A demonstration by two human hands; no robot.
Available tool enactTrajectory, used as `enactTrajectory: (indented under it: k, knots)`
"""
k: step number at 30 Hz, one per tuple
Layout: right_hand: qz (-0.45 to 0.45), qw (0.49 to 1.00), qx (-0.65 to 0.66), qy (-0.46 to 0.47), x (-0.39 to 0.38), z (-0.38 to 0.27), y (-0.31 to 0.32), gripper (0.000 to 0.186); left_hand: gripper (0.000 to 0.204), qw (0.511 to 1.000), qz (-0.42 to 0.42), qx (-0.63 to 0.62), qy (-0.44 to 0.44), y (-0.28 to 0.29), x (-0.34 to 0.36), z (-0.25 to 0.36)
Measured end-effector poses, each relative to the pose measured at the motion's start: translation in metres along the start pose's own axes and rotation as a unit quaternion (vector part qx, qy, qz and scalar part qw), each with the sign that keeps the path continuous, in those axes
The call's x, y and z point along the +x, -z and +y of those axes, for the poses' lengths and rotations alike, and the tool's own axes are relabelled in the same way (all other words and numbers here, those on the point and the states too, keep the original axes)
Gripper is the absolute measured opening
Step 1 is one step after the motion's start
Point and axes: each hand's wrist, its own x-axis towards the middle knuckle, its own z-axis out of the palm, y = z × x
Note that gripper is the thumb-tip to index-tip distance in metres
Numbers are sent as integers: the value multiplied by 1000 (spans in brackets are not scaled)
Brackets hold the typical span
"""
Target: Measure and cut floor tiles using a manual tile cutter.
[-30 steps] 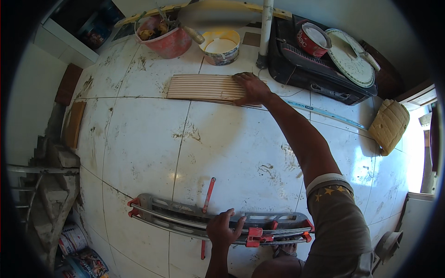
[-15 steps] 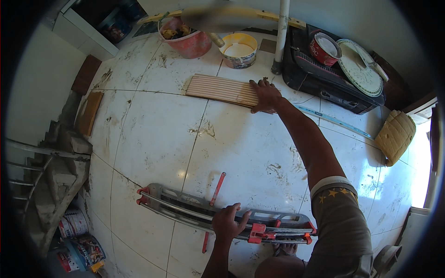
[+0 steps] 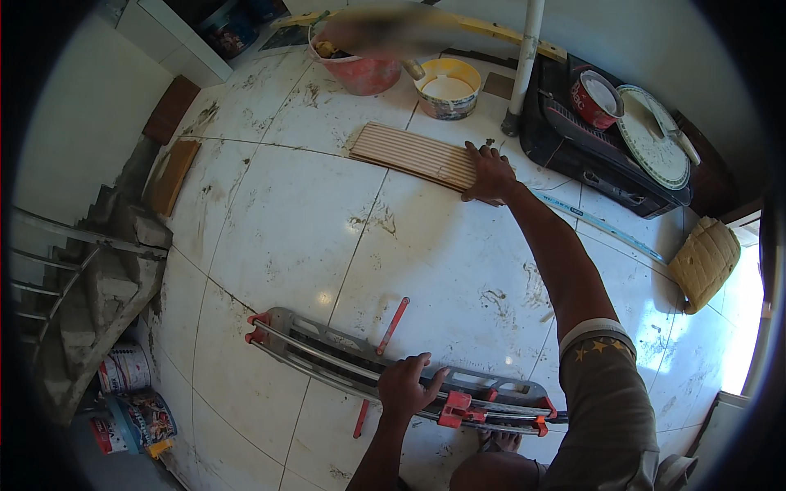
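My right hand (image 3: pixel 494 176) reaches far forward and grips the right end of a stack of narrow ribbed tile strips (image 3: pixel 413 155) lying on the floor. The thumb is on the near edge and the fingers are on the far edge. Close to me lies a long manual tile cutter (image 3: pixel 327 353), with a grey base, metal rails and red fittings. Over its rails rests my left hand (image 3: pixel 407 385), thumb and forefinger apart, its other fingers partly hidden. The cutter's red sliding carriage (image 3: pixel 454 409) is just right of that hand.
Beyond the strips stand a red bucket (image 3: pixel 366 75) and a yellow-rimmed tub (image 3: pixel 449 88). A black case (image 3: pixel 610 168) carries a red tin and a plate. Right of my reaching hand lies a blue level-like strip (image 3: pixel 606 225). Concrete steps (image 3: pixel 110 295) and paint buckets (image 3: pixel 147 421) are at left.
The whole view has shifted slightly, so the far things appear further right. Both hands keep their places on the tile strips and the cutter.
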Motion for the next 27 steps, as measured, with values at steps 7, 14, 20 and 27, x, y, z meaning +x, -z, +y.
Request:
enactTrajectory:
  k: [7, 14, 20, 27]
  knots:
    - [-31, 999, -1, -23, 8, -1, 2, 143, 39, 1000, 5, 4, -9, -2, 0, 0]
    - [46, 999, 14, 20, -10, 4, -7, 131, 44, 1000, -16, -18, -16, 4, -2, -4]
    - [70, 997, 29, 18, -14, 12, -11, 125, 54, 994, -66, -82, -24, 22, -10, -8]
    - [130, 989, 52, 56, -20, 14, -21, 113, 59, 995, -46, -92, -17, 16, -6, -6]
